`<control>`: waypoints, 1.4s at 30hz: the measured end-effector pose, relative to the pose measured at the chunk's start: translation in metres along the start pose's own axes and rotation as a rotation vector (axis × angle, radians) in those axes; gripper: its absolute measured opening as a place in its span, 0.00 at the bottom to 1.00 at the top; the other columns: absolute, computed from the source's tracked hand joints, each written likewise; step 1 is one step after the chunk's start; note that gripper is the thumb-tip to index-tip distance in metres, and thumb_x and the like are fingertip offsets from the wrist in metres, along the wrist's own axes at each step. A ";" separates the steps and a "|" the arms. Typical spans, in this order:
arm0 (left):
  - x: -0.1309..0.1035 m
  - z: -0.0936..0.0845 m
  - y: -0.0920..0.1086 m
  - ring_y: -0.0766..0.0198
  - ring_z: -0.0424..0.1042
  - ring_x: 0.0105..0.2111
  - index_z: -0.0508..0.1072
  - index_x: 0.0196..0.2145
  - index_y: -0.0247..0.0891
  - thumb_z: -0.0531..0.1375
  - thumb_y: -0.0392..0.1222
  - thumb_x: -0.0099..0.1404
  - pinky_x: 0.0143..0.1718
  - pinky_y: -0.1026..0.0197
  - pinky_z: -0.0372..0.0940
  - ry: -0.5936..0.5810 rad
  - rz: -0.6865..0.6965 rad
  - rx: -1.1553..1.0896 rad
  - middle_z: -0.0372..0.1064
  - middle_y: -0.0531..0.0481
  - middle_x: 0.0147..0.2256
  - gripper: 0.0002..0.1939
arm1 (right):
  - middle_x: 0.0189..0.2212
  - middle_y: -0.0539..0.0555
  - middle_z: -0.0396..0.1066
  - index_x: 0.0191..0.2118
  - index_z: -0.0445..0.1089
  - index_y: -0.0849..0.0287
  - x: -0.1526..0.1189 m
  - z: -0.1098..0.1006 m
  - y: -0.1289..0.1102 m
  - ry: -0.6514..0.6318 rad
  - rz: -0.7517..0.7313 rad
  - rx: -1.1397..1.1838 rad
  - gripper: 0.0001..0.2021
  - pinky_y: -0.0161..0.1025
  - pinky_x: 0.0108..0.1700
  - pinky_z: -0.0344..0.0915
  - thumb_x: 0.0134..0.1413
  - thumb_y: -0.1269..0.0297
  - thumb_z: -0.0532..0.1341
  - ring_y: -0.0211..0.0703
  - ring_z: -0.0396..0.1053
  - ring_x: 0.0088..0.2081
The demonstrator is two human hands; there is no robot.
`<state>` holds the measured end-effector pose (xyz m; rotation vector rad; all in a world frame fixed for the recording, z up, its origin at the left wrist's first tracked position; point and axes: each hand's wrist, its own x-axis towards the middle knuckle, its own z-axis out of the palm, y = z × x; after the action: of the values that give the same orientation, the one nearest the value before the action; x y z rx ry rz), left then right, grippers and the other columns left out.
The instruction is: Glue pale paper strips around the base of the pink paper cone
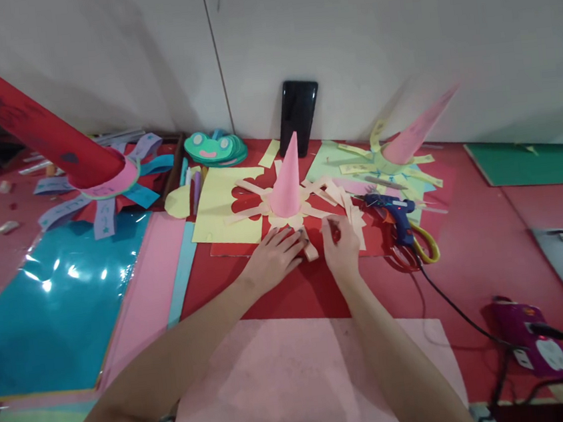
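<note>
A pink paper cone (287, 182) stands upright at the centre, with pale paper strips (250, 213) fanning out from its base over red paper. My left hand (274, 259) lies with its fingers spread beside the base, the fingertips touching a curled pale strip (310, 251). Just to the right is my right hand (341, 245), its fingers curled together near the strips; whatever they may hold is too small to make out. A blue glue gun (396, 212) rests to the right of that hand, beside yellow-handled scissors (426, 243).
Against the wall leans a black phone (299, 115). Green frog cutouts (214, 149) lie behind yellow paper (220, 204). A second pink cone (417, 133) is at the right, a tall red tube (25, 117) at the left. The gun's cable runs to a purple power box (529, 336).
</note>
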<state>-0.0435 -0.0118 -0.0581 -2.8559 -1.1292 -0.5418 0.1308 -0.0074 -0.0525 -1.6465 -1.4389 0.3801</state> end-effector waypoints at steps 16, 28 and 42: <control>0.001 -0.001 0.000 0.56 0.66 0.54 0.65 0.55 0.35 0.53 0.41 0.68 0.58 0.48 0.57 -0.011 -0.042 -0.051 0.69 0.44 0.52 0.19 | 0.27 0.52 0.74 0.37 0.69 0.56 0.005 -0.007 -0.004 -0.321 0.177 0.183 0.14 0.39 0.35 0.63 0.49 0.53 0.61 0.41 0.69 0.28; 0.000 0.001 -0.001 0.56 0.65 0.55 0.65 0.55 0.33 0.53 0.43 0.69 0.59 0.49 0.56 -0.003 -0.033 -0.060 0.68 0.43 0.53 0.19 | 0.28 0.50 0.74 0.38 0.70 0.56 0.008 -0.008 -0.001 -0.378 0.212 0.212 0.14 0.38 0.34 0.59 0.46 0.54 0.63 0.39 0.68 0.29; 0.001 -0.001 -0.001 0.59 0.66 0.54 0.61 0.58 0.34 0.48 0.45 0.71 0.56 0.54 0.62 0.065 -0.117 -0.120 0.63 0.41 0.57 0.21 | 0.26 0.50 0.73 0.35 0.69 0.56 0.009 -0.011 -0.004 -0.397 0.249 0.275 0.14 0.38 0.32 0.60 0.43 0.54 0.64 0.39 0.65 0.27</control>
<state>-0.0437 -0.0108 -0.0567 -2.8601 -1.3017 -0.7266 0.1386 -0.0039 -0.0400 -1.5813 -1.3847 1.0477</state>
